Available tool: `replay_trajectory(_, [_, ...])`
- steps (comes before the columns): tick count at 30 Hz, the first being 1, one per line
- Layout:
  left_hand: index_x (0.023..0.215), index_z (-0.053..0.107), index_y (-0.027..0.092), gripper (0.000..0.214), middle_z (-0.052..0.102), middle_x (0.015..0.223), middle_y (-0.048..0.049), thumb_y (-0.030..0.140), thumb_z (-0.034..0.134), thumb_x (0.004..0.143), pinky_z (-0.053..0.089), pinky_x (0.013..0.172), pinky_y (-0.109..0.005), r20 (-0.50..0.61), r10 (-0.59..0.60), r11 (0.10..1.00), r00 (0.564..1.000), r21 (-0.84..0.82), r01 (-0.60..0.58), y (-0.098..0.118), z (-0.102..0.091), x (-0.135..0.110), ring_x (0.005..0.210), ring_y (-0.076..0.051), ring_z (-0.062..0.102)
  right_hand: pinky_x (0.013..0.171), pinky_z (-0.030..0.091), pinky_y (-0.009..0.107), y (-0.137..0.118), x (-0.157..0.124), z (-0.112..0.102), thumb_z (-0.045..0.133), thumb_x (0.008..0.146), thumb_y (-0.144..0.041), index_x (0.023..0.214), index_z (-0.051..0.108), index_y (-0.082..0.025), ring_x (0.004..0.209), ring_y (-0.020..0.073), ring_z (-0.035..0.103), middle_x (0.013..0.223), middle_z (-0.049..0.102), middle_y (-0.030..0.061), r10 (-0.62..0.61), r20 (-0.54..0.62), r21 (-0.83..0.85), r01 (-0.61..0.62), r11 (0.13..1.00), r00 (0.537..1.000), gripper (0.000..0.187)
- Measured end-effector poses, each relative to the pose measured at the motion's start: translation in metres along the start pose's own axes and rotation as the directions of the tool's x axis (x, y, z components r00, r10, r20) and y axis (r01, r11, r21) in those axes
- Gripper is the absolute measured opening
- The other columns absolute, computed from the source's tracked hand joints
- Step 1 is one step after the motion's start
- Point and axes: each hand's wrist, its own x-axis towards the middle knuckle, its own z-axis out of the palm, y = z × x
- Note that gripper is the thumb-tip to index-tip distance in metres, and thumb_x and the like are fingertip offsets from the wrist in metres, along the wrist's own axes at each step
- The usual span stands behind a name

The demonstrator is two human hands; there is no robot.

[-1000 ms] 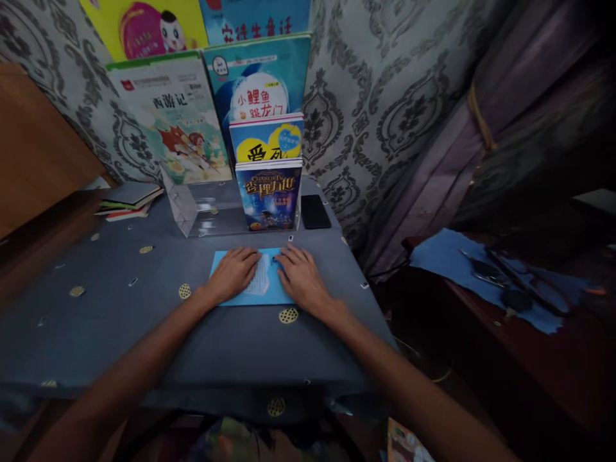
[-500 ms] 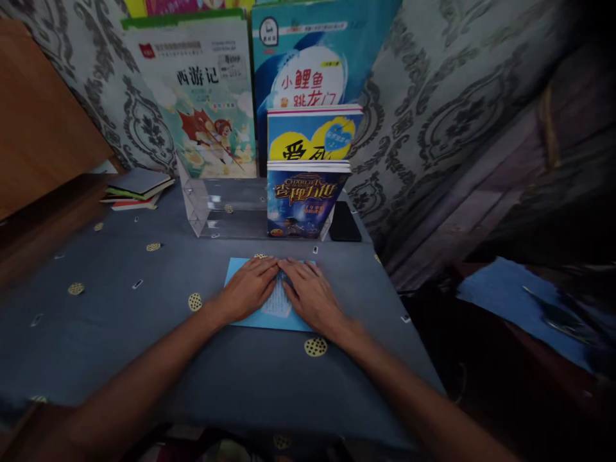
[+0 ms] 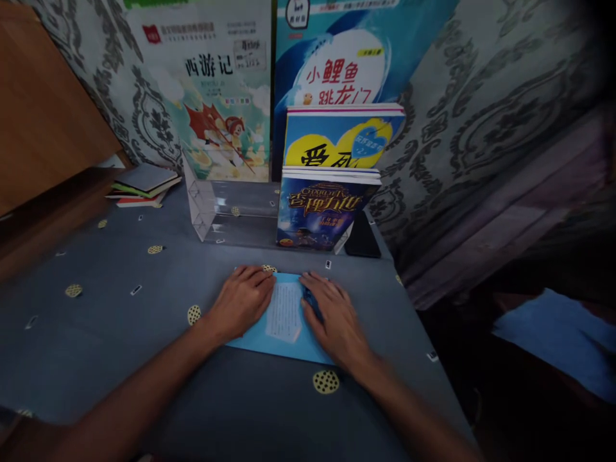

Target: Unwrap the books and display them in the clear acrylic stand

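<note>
I have both palms down on the light blue booklet (image 3: 283, 321), which lies flat on the grey tablecloth (image 3: 120, 321) at the near middle. My left hand (image 3: 240, 308) rests spread on its left half, fingers flat, gripping nothing. My right hand (image 3: 337, 321) covers the right half; it looks flat too, though something dark shows under the fingers and I cannot tell what. The booklet is not yet lifted. Beyond it, the clear acrylic stand (image 3: 216, 212) holds a dark blue book (image 3: 320, 215) at its right end.
</note>
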Motion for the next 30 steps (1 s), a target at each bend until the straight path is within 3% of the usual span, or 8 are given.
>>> replay_trajectory(7, [0.101,0.072,0.017,0.026,0.076,0.102,-0.0093,0.024,0.047,0.102,0.054,0.089,-0.045,-0.05,-0.03,0.999,0.998,-0.017,0.03,-0.01,-0.002,0.0,0.1,-0.025,0.067,0.109,0.045,0.057,0.005,-0.002,0.001,0.04,0.102,-0.029,0.141,0.056,-0.021,0.136,0.0294,0.055,0.141,0.064,0.0127,-0.013,0.002,0.029,0.013,0.999,1.0,0.043])
replay_trajectory(13, [0.092,0.071,0.017,0.03,0.073,0.088,-0.0074,0.024,0.045,0.102,0.055,0.08,-0.041,-0.08,-0.057,0.998,0.995,-0.017,0.056,-0.018,-0.004,0.0,0.087,-0.023,0.066,0.108,0.046,0.056,0.008,-0.006,0.007,0.041,0.102,-0.026,0.142,0.054,-0.022,0.135,0.0289,0.056,0.141,0.064,0.0107,-0.052,-0.069,-0.011,0.051,0.999,0.996,0.043])
replay_trajectory(23, [0.093,0.069,0.017,0.023,0.072,0.09,-0.0067,0.022,0.048,0.101,0.056,0.079,-0.038,-0.171,-0.136,0.978,0.976,-0.181,0.104,-0.014,-0.002,0.0,0.087,-0.02,0.065,0.099,0.051,0.056,0.019,-0.008,0.01,0.044,0.101,-0.028,0.149,0.045,-0.028,0.129,0.0299,0.061,0.139,0.066,0.0087,-0.12,-0.08,-0.037,0.117,0.992,0.99,0.049])
replay_trajectory(30, [0.093,0.069,0.017,0.027,0.07,0.087,-0.0072,0.024,0.044,0.102,0.054,0.082,-0.039,-0.067,-0.144,0.976,0.987,-0.176,0.13,-0.02,-0.002,-0.001,0.085,-0.021,0.063,0.106,0.048,0.055,0.017,-0.002,0.0,0.042,0.102,-0.028,0.141,0.057,-0.023,0.135,0.0284,0.056,0.141,0.064,0.0112,-0.109,0.007,-0.021,0.109,0.994,0.994,0.042])
